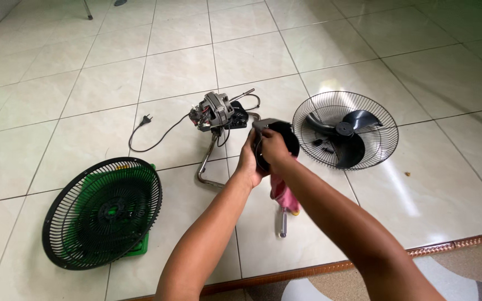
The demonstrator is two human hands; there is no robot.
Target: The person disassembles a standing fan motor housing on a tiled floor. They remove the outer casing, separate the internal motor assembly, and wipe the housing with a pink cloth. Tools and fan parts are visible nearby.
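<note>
Black plastic motor cover (285, 139) is clasped between both hands, left hand (248, 161) and right hand (274, 147) closed on its near rim; bare motor (214, 111) lies just beyond, far-left, nearer the left hand.

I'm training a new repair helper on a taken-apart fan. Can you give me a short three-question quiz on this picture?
1. True or false: the black fan blade lies inside the round black wire grille on the tiled floor.
2. What do the left hand and right hand hold together?
A. the dark round plastic motor cover
B. the black plug
C. the green board
3. Fill in: the black plastic ribbed grille rests on a ____ board.

Key:
1. True.
2. A. A pink cloth hangs below the hands.
3. Green. The bare motor on its bent metal stand lies apart, its black cord unplugged.
</note>
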